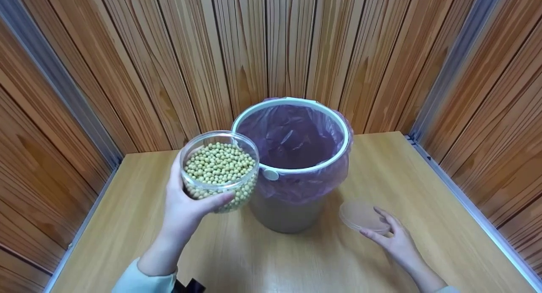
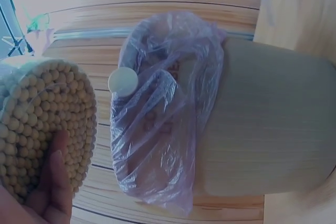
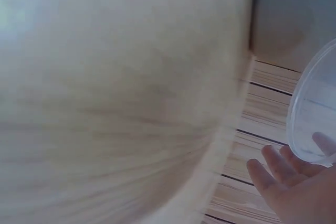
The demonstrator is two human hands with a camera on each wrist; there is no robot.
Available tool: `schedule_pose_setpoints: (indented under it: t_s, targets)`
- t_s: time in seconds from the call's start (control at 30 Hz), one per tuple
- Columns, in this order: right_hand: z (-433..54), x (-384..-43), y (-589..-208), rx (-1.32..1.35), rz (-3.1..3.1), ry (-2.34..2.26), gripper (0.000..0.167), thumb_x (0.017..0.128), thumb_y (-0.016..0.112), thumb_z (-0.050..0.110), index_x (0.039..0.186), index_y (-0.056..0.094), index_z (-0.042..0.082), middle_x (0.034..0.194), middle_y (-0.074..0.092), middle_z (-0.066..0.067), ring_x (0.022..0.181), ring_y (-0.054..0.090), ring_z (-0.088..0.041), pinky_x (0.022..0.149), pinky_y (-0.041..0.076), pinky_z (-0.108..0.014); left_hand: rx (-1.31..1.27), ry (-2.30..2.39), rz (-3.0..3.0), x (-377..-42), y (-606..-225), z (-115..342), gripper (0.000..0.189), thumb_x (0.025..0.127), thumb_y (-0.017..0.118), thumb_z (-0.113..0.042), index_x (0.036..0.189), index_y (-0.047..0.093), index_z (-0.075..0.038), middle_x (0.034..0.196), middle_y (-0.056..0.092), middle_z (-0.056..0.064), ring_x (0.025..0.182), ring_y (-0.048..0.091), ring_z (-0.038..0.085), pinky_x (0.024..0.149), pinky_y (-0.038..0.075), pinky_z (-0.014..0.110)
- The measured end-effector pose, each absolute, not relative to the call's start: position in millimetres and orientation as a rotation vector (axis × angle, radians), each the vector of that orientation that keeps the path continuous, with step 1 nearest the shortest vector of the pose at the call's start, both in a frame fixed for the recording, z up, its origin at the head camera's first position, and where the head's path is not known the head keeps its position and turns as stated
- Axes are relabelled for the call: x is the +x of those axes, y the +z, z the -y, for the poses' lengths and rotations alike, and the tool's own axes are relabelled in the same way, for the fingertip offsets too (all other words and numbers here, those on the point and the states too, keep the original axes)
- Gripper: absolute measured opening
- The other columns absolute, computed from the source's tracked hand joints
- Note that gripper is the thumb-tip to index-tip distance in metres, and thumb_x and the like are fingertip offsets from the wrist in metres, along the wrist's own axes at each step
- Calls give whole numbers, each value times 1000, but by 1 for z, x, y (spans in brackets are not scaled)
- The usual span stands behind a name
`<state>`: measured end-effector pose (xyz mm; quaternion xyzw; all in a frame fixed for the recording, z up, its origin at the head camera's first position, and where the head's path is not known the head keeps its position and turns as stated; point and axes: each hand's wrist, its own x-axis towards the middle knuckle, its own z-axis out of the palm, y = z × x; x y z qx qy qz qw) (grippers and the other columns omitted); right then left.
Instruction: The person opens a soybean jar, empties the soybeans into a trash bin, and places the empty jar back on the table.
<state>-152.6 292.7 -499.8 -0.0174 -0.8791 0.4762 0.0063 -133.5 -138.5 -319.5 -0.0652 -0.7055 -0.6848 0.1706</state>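
My left hand grips a clear round plastic jar near the left rim of a trash can. The jar has no lid on and is well filled with pale dried soybeans; its mouth tilts slightly toward the head camera. In the left wrist view, fingers wrap the side of the jar and the soybeans show through its wall. To the right of the can, my right hand holds a clear round lid by its edge, above the table. The lid also appears in the right wrist view.
A thin purple bag lines the trash can and folds over its white rim. The can stands on a wooden table. Wood-panelled walls close in the back and both sides.
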Motion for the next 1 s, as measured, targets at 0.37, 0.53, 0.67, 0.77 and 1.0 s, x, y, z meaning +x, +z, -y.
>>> schedule_pose_setpoints:
  t_s: [0.37,0.53,0.67,0.77,1.0]
  targets:
    - [-296,-161,-520,0,2881,1275,83,83,78,38,147,41,0,125,60,-20,106,56,-29,100,42,-53,-56,-1861,2040,-139,-325,145,113,63,92,-3,154,26,-16,146,42,2,131,44,16,111,39,38]
    - [-298,-159,-526,36,2938,1286,88,82,78,39,149,36,-1,144,44,-31,132,37,-50,107,30,-70,-50,-1835,2049,-138,-327,146,113,63,92,-5,154,26,-15,146,42,3,131,44,17,111,39,39]
    - [-300,-158,-527,76,2965,1280,94,79,81,39,150,34,-2,153,32,-32,139,26,-55,108,25,-74,-58,-1817,2052,-138,-328,145,114,62,93,-5,154,27,-16,145,44,3,130,44,16,110,38,38]
    - [-301,-158,-528,111,2964,1257,98,75,84,38,148,34,-4,152,35,-33,138,27,-56,109,25,-73,-59,-1801,2059,-137,-328,145,114,61,93,-5,154,28,-16,145,44,2,130,44,16,109,37,38]
    - [-304,-158,-531,197,3042,1193,104,70,87,39,147,35,-6,152,29,-37,139,19,-60,109,18,-75,-57,-1809,2073,-135,-326,146,114,62,93,-6,154,27,-16,145,43,3,130,44,17,110,37,39]
